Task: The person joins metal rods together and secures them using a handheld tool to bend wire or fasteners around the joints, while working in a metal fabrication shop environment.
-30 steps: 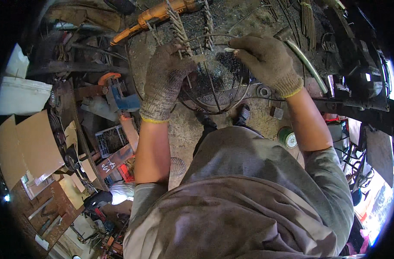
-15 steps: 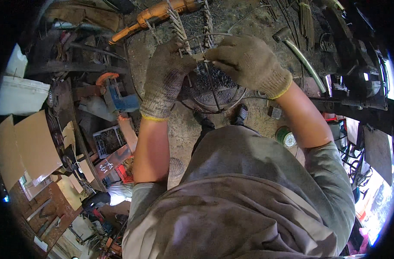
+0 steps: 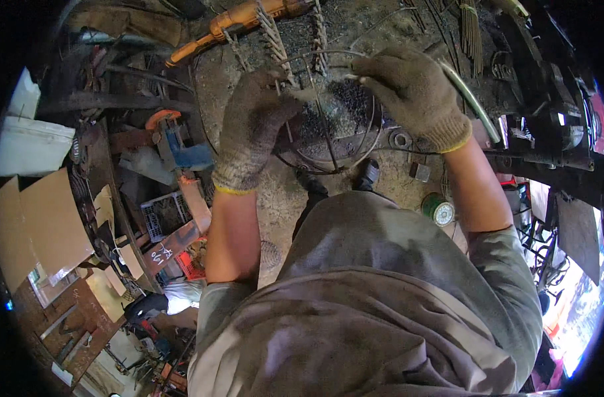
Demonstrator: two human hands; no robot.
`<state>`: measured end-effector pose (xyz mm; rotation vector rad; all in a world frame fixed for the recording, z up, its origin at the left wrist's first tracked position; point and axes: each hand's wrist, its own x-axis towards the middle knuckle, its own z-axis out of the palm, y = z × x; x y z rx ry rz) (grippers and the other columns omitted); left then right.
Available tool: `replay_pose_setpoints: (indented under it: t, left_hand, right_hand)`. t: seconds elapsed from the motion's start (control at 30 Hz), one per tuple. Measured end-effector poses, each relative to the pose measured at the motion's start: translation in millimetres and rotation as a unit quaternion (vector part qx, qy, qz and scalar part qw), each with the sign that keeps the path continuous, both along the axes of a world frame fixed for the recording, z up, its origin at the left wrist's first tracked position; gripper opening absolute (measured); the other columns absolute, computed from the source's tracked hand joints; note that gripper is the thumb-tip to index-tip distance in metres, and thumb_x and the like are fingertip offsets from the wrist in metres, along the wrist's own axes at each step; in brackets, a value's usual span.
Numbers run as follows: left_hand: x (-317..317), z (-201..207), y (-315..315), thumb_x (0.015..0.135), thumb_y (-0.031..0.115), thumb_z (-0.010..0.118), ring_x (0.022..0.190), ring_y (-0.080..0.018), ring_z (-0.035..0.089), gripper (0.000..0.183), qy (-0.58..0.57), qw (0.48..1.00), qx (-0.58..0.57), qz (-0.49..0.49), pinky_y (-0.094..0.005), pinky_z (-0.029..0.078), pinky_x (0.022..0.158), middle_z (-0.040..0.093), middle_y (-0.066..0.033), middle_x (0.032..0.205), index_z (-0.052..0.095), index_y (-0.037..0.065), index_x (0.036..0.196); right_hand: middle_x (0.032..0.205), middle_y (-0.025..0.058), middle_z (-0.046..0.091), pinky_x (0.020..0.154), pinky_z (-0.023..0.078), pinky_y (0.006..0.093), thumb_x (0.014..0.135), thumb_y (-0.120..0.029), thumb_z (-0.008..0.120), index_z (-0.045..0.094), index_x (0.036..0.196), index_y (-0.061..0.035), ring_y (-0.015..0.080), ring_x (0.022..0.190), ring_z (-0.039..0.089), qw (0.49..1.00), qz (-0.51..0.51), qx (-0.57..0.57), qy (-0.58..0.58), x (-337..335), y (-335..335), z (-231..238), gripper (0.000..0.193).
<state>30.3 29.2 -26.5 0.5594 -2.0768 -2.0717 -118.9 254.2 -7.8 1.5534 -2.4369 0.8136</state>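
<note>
My left hand [image 3: 252,119], in a dirty knitted glove with a yellow cuff, is closed around a thin metal rod [image 3: 289,131], its thumb pointing right. To the right, my gloved right hand [image 3: 414,96] has its fingers pinched together; a small pale tip shows at them, too small to name. Between and below the hands is a round frame of thin dark metal bars [image 3: 331,147], with dark grit visible through it. Twisted metal bars [image 3: 272,36] stand just beyond my left hand.
An orange power tool [image 3: 239,23] lies at the far left. A hammer [image 3: 471,99] with a pale metal handle lies beside my right hand, near a bundle of rods [image 3: 471,40]. A blue and orange tool [image 3: 183,149] is at left; a green spool [image 3: 438,209] stands on the floor.
My right hand has moved right, away from my left hand, and now covers part of the hammer's head. The left hand has shifted only slightly.
</note>
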Motion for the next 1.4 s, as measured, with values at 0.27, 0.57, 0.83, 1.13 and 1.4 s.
replay_pose_setpoints:
  t: [0.27, 0.57, 0.83, 1.13, 1.4]
  left_hand:
    - [0, -4, 6, 0.082, 0.004, 0.078, 0.082, -0.0172, 0.07, 0.046, -0.011, 0.999, -0.024, 0.018, -0.0301, 0.057, 0.07, 0.071, -0.0104, 0.095, 0.059, 0.004, 0.124]
    - [0, -9, 0, 0.079, 0.007, 0.079, 0.078, -0.0177, 0.069, 0.049, -0.043, 0.996, -0.082, 0.009, -0.0305, 0.056, 0.07, 0.07, -0.0101, 0.095, 0.06, 0.003, 0.124]
    - [2, -5, 4, 0.077, 0.012, 0.081, 0.08, -0.0157, 0.067, 0.053, -0.024, 0.998, -0.054, 0.019, -0.0295, 0.055, 0.072, 0.068, -0.0076, 0.096, 0.06, 0.002, 0.125]
    - [4, -4, 0, 0.082, 0.012, 0.077, 0.083, -0.0133, 0.065, 0.052, -0.023, 0.996, -0.083, -0.005, -0.0275, 0.054, 0.072, 0.067, -0.006, 0.1, 0.057, 0.001, 0.129]
    - [22, -25, 5, 0.085, 0.004, 0.076, 0.088, -0.014, 0.064, 0.045, 0.023, 0.998, 0.061, -0.003, -0.0283, 0.055, 0.075, 0.064, -0.0038, 0.104, 0.058, 0.004, 0.126]
  right_hand:
    - [0.097, 0.0084, 0.071, 0.081, 0.057, 0.0439, 0.093, -0.025, 0.065, 0.075, 0.107, -0.0142, 0.0314, 0.093, 0.069, 0.998, 0.029, -0.031, -0.051, 17, -6, -11, 0.02]
    - [0.093, 0.0099, 0.071, 0.079, 0.055, 0.0435, 0.087, -0.02, 0.07, 0.075, 0.107, -0.014, 0.0317, 0.09, 0.069, 0.995, 0.065, -0.02, -0.078, 25, -11, -5, 0.021]
    - [0.089, 0.0086, 0.069, 0.073, 0.054, 0.0427, 0.082, -0.016, 0.075, 0.074, 0.111, -0.0161, 0.0314, 0.083, 0.067, 0.993, 0.109, -0.039, -0.019, 25, -22, -12, 0.028]
    - [0.088, 0.0092, 0.067, 0.075, 0.055, 0.0417, 0.084, -0.014, 0.072, 0.074, 0.107, -0.0138, 0.0311, 0.082, 0.067, 0.989, 0.075, 0.045, 0.12, 17, -6, -12, 0.023]
    - [0.092, 0.0098, 0.071, 0.078, 0.054, 0.0429, 0.09, -0.022, 0.07, 0.075, 0.105, -0.0124, 0.0322, 0.087, 0.068, 0.997, -0.047, -0.032, -0.058, 22, 21, -21, 0.018]
